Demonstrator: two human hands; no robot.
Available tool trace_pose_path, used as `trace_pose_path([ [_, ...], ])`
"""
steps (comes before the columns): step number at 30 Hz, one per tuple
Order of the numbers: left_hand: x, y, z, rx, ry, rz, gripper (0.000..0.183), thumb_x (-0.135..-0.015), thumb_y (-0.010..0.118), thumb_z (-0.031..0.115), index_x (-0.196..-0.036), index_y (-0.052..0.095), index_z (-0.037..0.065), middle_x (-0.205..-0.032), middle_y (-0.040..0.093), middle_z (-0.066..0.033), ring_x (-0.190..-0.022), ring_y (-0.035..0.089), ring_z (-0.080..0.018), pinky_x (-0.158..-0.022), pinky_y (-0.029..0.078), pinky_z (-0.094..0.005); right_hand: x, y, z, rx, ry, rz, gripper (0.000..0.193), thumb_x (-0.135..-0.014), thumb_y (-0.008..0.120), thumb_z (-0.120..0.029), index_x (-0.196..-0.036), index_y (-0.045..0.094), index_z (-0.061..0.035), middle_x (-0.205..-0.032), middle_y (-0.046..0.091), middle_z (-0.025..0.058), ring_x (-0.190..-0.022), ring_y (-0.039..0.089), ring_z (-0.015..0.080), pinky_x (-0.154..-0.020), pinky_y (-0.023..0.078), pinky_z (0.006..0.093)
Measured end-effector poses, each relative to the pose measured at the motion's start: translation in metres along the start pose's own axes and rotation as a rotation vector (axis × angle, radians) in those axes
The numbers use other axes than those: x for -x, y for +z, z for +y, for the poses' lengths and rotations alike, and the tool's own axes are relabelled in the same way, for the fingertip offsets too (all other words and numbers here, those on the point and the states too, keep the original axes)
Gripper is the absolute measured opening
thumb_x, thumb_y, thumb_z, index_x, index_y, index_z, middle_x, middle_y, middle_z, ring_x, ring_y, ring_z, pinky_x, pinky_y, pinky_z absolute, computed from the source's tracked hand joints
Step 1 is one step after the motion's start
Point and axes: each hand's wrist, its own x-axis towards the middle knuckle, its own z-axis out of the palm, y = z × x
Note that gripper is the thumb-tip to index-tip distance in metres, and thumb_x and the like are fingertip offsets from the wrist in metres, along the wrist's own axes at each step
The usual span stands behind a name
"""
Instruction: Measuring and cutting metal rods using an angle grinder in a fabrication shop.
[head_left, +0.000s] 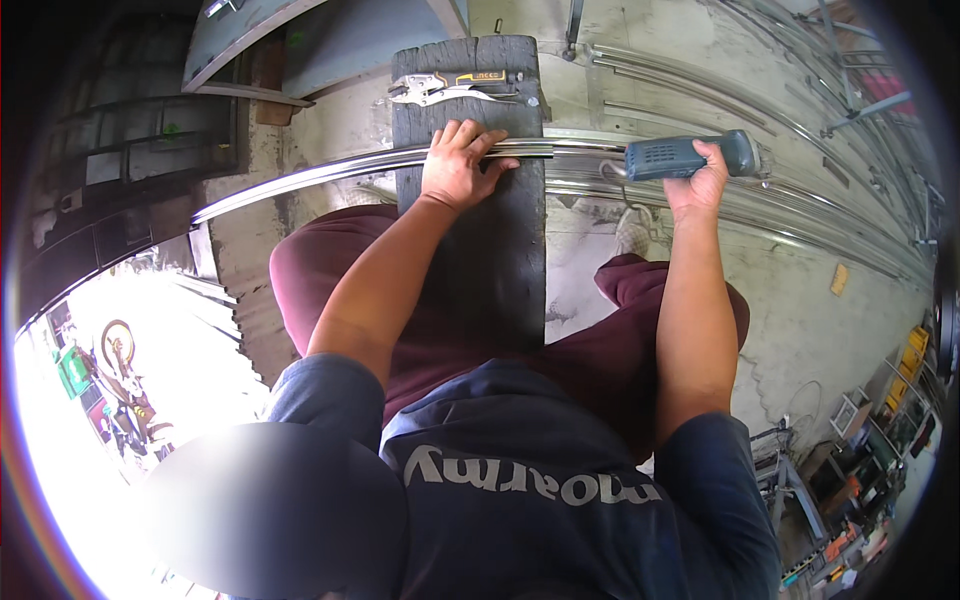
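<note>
A long shiny metal tube (310, 187) lies across a dark wooden bench (480, 250) between my knees, its left end reaching far out to the left. My left hand (460, 167) grips it on the bench top, fingers over the far side and thumb nearer me. To the right of the bench, my right hand (697, 182) is closed around the body of a blue-green angle grinder (665, 158). The grinder's head points right, away from the tube, and its disc cannot be made out. Locking pliers (440, 90) rest on the bench's far end, beyond my left hand.
Several long metal bars (700, 90) lie on the floor to the right. A metal-framed panel (330, 50) stands at the far left. Tools and frames (850, 470) clutter the lower right. A yellowish block (839, 279) sits on the floor.
</note>
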Motion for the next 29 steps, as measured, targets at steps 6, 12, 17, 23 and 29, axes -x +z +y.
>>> trace_pose_path([
  [6, 0.005, -0.003, -0.004, 0.062, -0.022, -0.019, 0.046, -0.086, 0.078, 0.053, -0.116, 0.077, 0.017, -0.107, 0.066, -0.0088, -0.110, 0.062, -0.0325, -0.093, 0.049, -0.0483, 0.046, -0.024, -0.013, 0.521, 0.045, -0.007, 0.038, -0.083, 0.077, -0.017, -0.117, 0.064, -0.0039, -0.108, 0.070, 0.0102, -0.106, 0.069, 0.0307, -0.102, 0.052, 0.0492],
  [12, 0.013, -0.002, -0.014, -0.037, 0.042, -0.045, 0.050, -0.089, 0.074, 0.054, -0.119, 0.076, 0.014, -0.111, 0.062, -0.0039, -0.113, 0.057, -0.0265, -0.098, 0.044, -0.0440, 0.139, -0.008, -0.042, 0.626, -0.102, -0.364, 0.059, -0.094, 0.063, -0.021, -0.147, 0.047, 0.0009, -0.128, 0.059, 0.0173, -0.121, 0.059, 0.0343, -0.112, 0.043, 0.0475],
  [17, 0.012, 0.004, -0.016, -0.002, 0.049, -0.030, 0.050, -0.088, 0.074, 0.053, -0.115, 0.075, 0.012, -0.116, 0.061, -0.0029, -0.117, 0.056, -0.0260, -0.100, 0.043, -0.0464, 0.204, 0.016, -0.046, 0.493, -0.139, -0.483, 0.059, -0.100, 0.056, -0.029, -0.149, 0.045, 0.0022, -0.127, 0.057, 0.0190, -0.115, 0.059, 0.0311, -0.104, 0.045, 0.0428],
  [23, 0.019, 0.002, -0.010, -0.039, 0.057, -0.058, 0.044, -0.088, 0.075, 0.046, -0.118, 0.075, 0.014, -0.119, 0.060, -0.0033, -0.123, 0.052, -0.0287, -0.104, 0.038, -0.0527, 0.219, 0.013, -0.038, 0.426, 0.015, -0.705, 0.055, -0.104, 0.055, -0.033, -0.141, 0.047, 0.0064, -0.121, 0.058, 0.0206, -0.091, 0.065, 0.0284, -0.086, 0.055, 0.0454],
  [29, 0.025, 0.006, 0.002, -0.037, -0.074, -0.042, 0.048, -0.092, 0.074, 0.047, -0.132, 0.071, 0.020, -0.121, 0.060, -0.0063, -0.120, 0.053, -0.0300, -0.103, 0.039, -0.0479, 0.193, -0.036, -0.009, 0.518, 0.034, -0.562, 0.061, -0.097, 0.069, -0.037, -0.136, 0.050, 0.0061, -0.113, 0.063, 0.0209, -0.099, 0.069, 0.0329, -0.087, 0.060, 0.0526],
])
